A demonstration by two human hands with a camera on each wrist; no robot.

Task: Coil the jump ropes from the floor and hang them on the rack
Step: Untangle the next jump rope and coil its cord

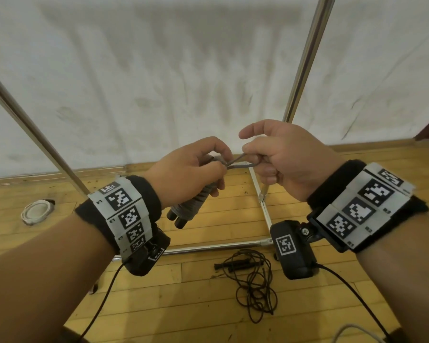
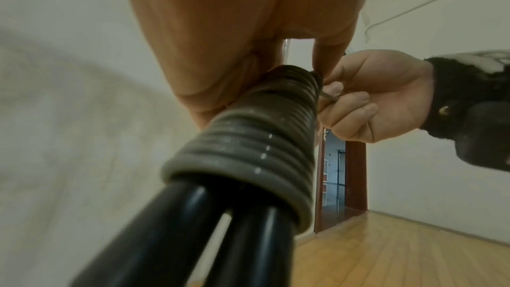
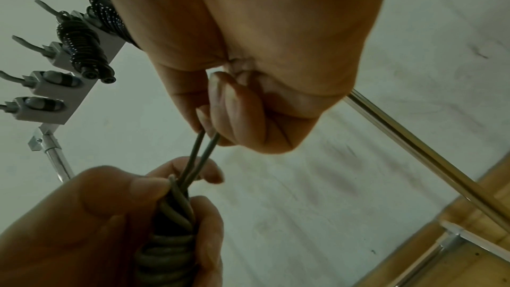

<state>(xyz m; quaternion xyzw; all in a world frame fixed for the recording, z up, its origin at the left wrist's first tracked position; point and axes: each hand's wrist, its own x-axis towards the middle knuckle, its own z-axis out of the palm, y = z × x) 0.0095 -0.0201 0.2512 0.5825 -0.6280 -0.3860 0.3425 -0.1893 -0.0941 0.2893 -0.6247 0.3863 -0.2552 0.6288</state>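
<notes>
A: Where is the rope sitting right now?

B: The left hand (image 1: 191,169) is gripping the grey jump rope (image 2: 248,139), wound tight round its two black handles (image 2: 193,237), held in the air in front of the rack (image 1: 305,60). The right hand (image 1: 285,159) is pinching the free loop (image 3: 200,154) coming off the top.

A: What is worrying you?

B: If that pinch is slipping, the stiff coils are likely springing loose. Another black rope (image 1: 253,285) is lying tangled on the floor (image 1: 196,305) by the rack's base corner, underfoot.
</notes>
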